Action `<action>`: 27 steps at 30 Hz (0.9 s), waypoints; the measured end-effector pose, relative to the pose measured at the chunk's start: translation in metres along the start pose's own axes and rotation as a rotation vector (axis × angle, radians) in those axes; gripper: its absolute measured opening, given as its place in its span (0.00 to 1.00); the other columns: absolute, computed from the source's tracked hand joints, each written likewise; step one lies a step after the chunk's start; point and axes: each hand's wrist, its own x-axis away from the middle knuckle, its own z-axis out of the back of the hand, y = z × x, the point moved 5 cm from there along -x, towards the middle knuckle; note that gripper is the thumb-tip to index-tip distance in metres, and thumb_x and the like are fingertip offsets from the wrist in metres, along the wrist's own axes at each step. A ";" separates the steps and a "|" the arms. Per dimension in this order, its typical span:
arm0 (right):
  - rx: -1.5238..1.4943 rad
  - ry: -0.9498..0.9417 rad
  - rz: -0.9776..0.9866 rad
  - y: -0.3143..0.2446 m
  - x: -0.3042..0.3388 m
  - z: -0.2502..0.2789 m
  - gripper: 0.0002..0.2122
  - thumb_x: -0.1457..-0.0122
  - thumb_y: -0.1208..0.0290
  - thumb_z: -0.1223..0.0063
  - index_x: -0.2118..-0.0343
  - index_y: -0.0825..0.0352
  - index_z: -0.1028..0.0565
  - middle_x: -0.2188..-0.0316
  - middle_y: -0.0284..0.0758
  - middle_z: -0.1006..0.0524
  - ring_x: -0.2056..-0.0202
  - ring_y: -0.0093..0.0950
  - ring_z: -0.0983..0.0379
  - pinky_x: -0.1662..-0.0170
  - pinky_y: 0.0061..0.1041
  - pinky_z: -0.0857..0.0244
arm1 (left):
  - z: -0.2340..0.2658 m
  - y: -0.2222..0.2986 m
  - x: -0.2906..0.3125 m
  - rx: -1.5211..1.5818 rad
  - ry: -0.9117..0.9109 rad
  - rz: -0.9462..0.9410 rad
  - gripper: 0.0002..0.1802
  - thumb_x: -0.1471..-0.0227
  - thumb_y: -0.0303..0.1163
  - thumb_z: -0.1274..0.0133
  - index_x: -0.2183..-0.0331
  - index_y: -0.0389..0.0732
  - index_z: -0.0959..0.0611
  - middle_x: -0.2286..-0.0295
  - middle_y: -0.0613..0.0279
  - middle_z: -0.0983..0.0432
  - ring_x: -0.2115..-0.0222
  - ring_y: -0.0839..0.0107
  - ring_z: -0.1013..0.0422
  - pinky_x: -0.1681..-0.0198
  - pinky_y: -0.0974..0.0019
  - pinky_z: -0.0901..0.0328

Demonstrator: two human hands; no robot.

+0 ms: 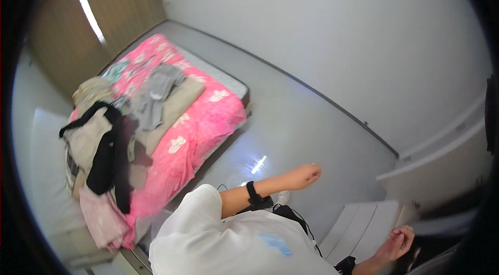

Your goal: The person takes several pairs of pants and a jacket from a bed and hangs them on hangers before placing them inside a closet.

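Observation:
My left hand (305,175) hangs out over the grey floor (291,119), its fingers curled in loosely and holding nothing. A black band (253,192) wraps that wrist. My right hand (397,244) is low at the right, beside a white panelled board (358,225). Its fingers are curled too, with nothing visible in them. My white shirt (234,246) fills the bottom middle. Neither hand touches the bed.
A mattress with a pink flowered cover (208,119) lies on the floor at the left. On it are a grey garment (153,93), a beige cloth (174,108) and a heap of black, cream and pink clothes (101,160). Brown curtains (119,4) hang behind.

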 end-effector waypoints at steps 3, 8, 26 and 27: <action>-0.156 -0.139 -0.114 0.088 -0.063 -0.078 0.04 0.42 0.73 0.54 0.68 0.68 0.30 0.75 0.32 0.35 0.73 0.20 0.40 0.71 0.17 0.46 | 0.070 -0.068 0.036 -0.102 0.258 0.186 0.05 0.46 0.27 0.52 0.68 0.35 0.28 0.65 0.53 0.29 0.63 0.56 0.31 0.61 0.60 0.34; -0.382 -0.409 -0.268 0.184 -0.163 -0.214 0.04 0.41 0.74 0.53 0.67 0.68 0.29 0.73 0.31 0.32 0.72 0.18 0.38 0.72 0.16 0.44 | 0.155 -0.090 0.101 -0.332 0.619 0.433 0.05 0.48 0.26 0.49 0.70 0.35 0.26 0.65 0.54 0.26 0.64 0.59 0.29 0.63 0.62 0.33; -1.188 -1.491 0.103 -0.136 -0.122 -0.882 0.07 0.42 0.74 0.52 0.68 0.72 0.25 0.77 0.30 0.27 0.75 0.18 0.33 0.71 0.18 0.39 | 0.253 -0.133 0.377 -0.230 1.655 0.953 0.06 0.49 0.26 0.47 0.69 0.32 0.24 0.68 0.53 0.25 0.68 0.62 0.26 0.64 0.65 0.30; -1.236 -1.511 0.145 -0.167 -0.111 -0.906 0.07 0.42 0.73 0.52 0.68 0.72 0.25 0.77 0.30 0.27 0.76 0.18 0.34 0.72 0.18 0.40 | 0.266 -0.131 0.387 -0.217 1.674 0.982 0.06 0.49 0.25 0.48 0.68 0.33 0.24 0.67 0.54 0.25 0.67 0.65 0.26 0.64 0.66 0.31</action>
